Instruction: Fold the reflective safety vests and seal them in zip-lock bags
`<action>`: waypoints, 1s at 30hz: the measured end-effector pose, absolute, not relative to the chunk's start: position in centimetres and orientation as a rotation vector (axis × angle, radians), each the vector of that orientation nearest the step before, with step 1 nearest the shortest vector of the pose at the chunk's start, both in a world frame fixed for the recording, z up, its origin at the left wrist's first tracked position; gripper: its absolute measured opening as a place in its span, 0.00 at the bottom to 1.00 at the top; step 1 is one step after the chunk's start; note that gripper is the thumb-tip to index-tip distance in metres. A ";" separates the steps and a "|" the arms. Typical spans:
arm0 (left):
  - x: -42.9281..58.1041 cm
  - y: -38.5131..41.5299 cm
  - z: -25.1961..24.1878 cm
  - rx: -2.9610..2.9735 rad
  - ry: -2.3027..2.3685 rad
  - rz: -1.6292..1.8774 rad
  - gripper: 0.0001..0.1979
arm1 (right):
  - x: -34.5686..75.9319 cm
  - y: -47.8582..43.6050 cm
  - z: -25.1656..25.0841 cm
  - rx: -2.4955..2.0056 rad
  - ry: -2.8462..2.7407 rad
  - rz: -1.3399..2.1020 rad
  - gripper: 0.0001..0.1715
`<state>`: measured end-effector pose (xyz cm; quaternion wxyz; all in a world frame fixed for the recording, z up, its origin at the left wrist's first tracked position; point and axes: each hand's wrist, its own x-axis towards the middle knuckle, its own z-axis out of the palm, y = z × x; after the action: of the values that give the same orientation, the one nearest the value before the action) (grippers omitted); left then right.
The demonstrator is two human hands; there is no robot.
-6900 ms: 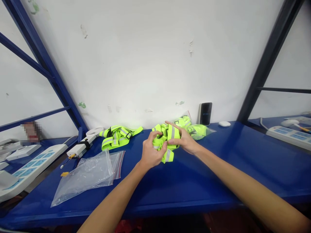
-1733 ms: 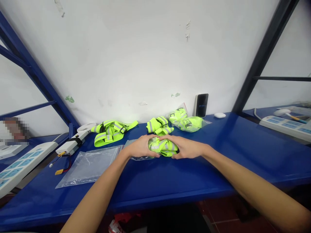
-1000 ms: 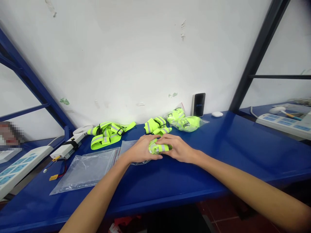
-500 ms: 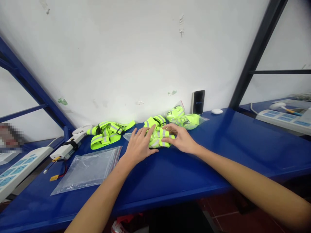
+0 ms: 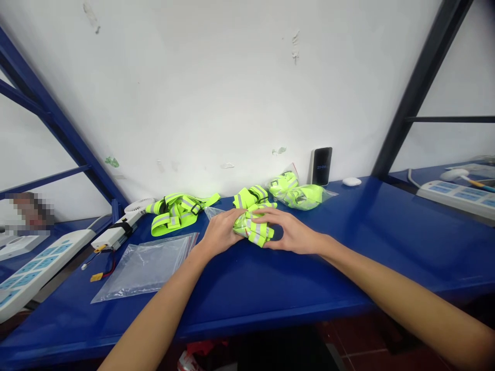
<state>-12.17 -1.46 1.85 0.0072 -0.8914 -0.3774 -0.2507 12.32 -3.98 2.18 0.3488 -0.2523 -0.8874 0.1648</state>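
Observation:
Between my two hands is a folded neon-yellow reflective strap bundle (image 5: pixel 258 231) with silver stripes, partly inside a clear plastic bag (image 5: pixel 213 212). My left hand (image 5: pixel 224 232) wraps round the bag and the bundle's left side. My right hand (image 5: pixel 288 231) grips the bundle's right end, thumb below and fingers above. Just behind lies another folded reflective strap (image 5: pixel 250 196), partly hidden by the bundle. Loose reflective straps (image 5: pixel 176 211) with black buckles lie to the left. Flat clear zip bags (image 5: pixel 145 268) rest beside my left forearm.
Bagged reflective straps (image 5: pixel 299 195) sit by the wall, near an upright phone-like device (image 5: pixel 321 166) and a white oval object (image 5: pixel 351 182). At left are a white fan (image 5: pixel 139 205), a white battery-like pack with wires (image 5: pixel 116 234) and a power strip (image 5: pixel 42 268). Another power strip (image 5: pixel 458 198) is at right.
My left hand has closed round the bag and bundle, its fingers previously spread on top. The bundle is tilted and slightly nearer me, with my right hand gripping its end. The view has shifted slightly.

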 end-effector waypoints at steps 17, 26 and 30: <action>-11.9 -1.5 1.8 -2.821 -1.024 -0.725 0.29 | 11.5 -3.9 1.0 -0.544 -2.276 0.099 0.24; -11.1 -2.2 1.7 -2.866 -0.973 -0.713 0.35 | 11.5 -4.3 1.5 -0.617 -2.305 -0.067 0.26; -11.4 -2.0 1.9 -2.879 -0.985 -0.673 0.37 | 11.7 -5.4 2.5 -0.629 -2.402 0.113 0.46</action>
<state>-11.35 -1.98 1.86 0.0125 -0.9238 -0.3159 -0.2161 11.71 -5.37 2.45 0.3220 -0.2395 -0.9149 0.0430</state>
